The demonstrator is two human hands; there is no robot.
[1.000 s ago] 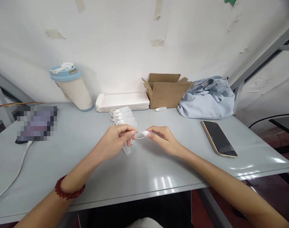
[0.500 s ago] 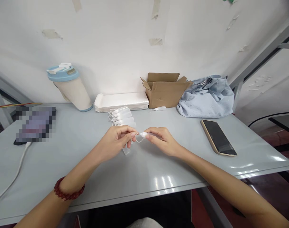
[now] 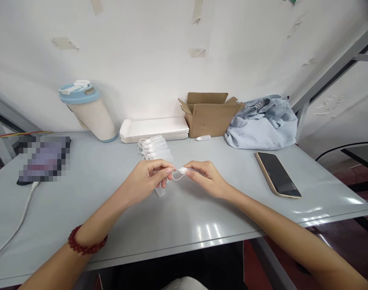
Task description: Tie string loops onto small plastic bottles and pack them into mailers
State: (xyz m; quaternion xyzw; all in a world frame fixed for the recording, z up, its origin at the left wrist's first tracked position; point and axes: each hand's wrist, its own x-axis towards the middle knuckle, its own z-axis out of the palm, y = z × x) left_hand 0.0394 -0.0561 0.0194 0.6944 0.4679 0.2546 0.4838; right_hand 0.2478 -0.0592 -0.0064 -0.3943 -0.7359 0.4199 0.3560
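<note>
Near the table's middle, my right hand (image 3: 206,177) pinches a small needle-tip squeeze bottle (image 3: 182,171) by its white top; the fingers cover most of its body. A thin tip points left from it towards my left hand (image 3: 152,179). That hand's thumb and forefinger are pressed together on the end of a thin white cord (image 3: 177,178), which loops down from the bottle's top. Exactly what lies between those fingertips is too small to see. Behind my left hand lie several similar translucent bottles (image 3: 155,145) with cords. Another translucent piece (image 3: 161,192) shows below the left fingers.
A single small bottle (image 3: 203,137) lies before an open cardboard box (image 3: 209,121). Beside the box are a white stack (image 3: 155,131) and bundled blue cloth (image 3: 262,129). A tumbler (image 3: 90,117) stands left; a phone (image 3: 279,175) lies right. A blurred-out device (image 3: 45,159) has a white cable (image 3: 27,209).
Both hands keep nearly the same grip and place. The view has shifted very slightly; nothing else has visibly moved.
</note>
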